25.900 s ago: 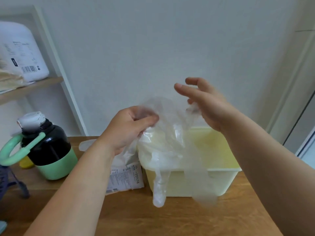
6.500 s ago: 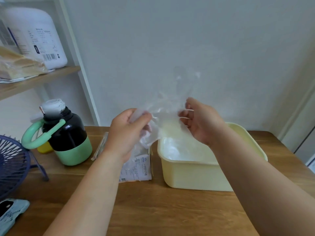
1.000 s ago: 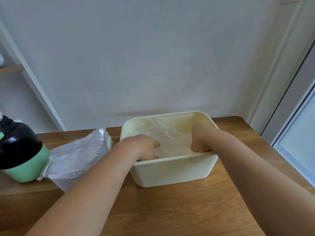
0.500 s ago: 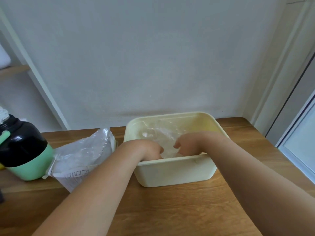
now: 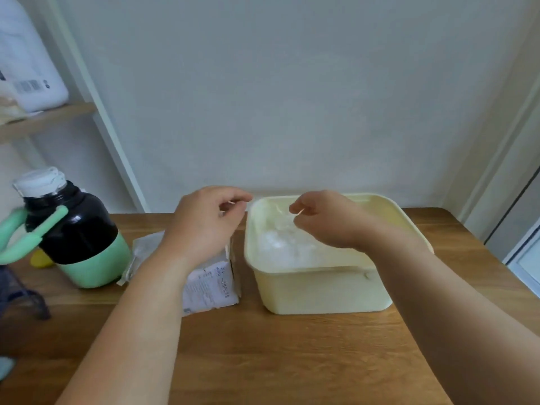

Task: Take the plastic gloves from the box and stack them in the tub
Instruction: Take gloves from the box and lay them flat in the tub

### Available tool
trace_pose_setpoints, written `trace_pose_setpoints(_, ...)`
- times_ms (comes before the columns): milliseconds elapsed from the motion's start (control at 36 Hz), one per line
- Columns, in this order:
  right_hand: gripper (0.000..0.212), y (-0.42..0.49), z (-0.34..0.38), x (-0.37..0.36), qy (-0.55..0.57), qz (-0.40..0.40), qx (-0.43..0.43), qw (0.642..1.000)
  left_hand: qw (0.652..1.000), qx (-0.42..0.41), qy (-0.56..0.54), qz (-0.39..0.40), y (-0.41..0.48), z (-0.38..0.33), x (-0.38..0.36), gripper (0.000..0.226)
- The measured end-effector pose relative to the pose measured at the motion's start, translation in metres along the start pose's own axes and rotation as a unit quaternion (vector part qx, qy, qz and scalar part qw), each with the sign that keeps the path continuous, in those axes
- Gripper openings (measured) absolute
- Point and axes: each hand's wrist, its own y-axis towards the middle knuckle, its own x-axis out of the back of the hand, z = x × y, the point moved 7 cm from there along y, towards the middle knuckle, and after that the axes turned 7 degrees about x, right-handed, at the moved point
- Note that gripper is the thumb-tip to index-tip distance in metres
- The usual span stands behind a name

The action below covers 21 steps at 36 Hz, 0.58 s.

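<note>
Left hand [image 5: 204,226]: fingers loosely curled, empty, above the glove packet [image 5: 213,285]. Right hand [image 5: 324,222]: loosely curled, empty, above the plastic gloves [image 5: 280,247] heaped in the yellow tub [image 5: 321,290], near the table's [image 5: 263,361] far edge.

The pale yellow tub [image 5: 321,293] stands upright on the wooden worktop [image 5: 263,361], with a crumpled heap of clear plastic gloves [image 5: 280,247] inside, towards its left wall. Just left of it lies the box [image 5: 210,287], a soft clear packet with a white printed label.
</note>
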Motion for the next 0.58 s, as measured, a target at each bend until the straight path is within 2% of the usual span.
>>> trace_pose_setpoints(111, 0.019, 0.011, 0.039, -0.026, 0.121, -0.023, 0.055, 0.991, 0.996, 0.067, 0.057, -0.035, -0.011, 0.043, 0.030, 0.023)
trace_pose_setpoints(167, 0.015, 0.017, 0.052, -0.039, 0.150, -0.034, 0.080, 0.985, 0.989, 0.101, 0.108, -0.018, -0.017, 0.063, 0.035, 0.027)
trace_pose_setpoints(250, 0.020, 0.027, 0.071, -0.059, 0.143, -0.047, 0.105, 0.983, 0.971, 0.155, 0.180, 0.038, -0.027, 0.090, 0.034, 0.032)
trace_pose_setpoints(306, 0.023, 0.029, 0.079, -0.069, 0.129, -0.043, 0.112, 0.984, 0.968, 0.153, 0.189, 0.061, -0.031, 0.093, 0.030, 0.028)
trace_pose_setpoints(389, 0.029, 0.034, 0.090, -0.086, 0.070, -0.008, 0.134, 0.988, 0.977, 0.130, 0.165, 0.030, -0.032, 0.087, 0.036, 0.015)
trace_pose_setpoints(444, 0.034, 0.035, 0.093, -0.091, 0.015, -0.001, 0.140, 0.990, 0.985, 0.116, 0.127, 0.004, -0.031, 0.083, 0.041, 0.015)
trace_pose_setpoints(528, 0.038, 0.039, 0.091, -0.095, -0.011, 0.002, 0.127, 0.992, 0.994, 0.107, 0.029, -0.006, -0.030, 0.081, 0.046, 0.020)
trace_pose_setpoints(583, 0.028, 0.039, 0.092, -0.097, -0.022, 0.008, 0.128, 0.991, 0.993, 0.101, -0.062, -0.010, -0.031, 0.081, 0.047, 0.016)
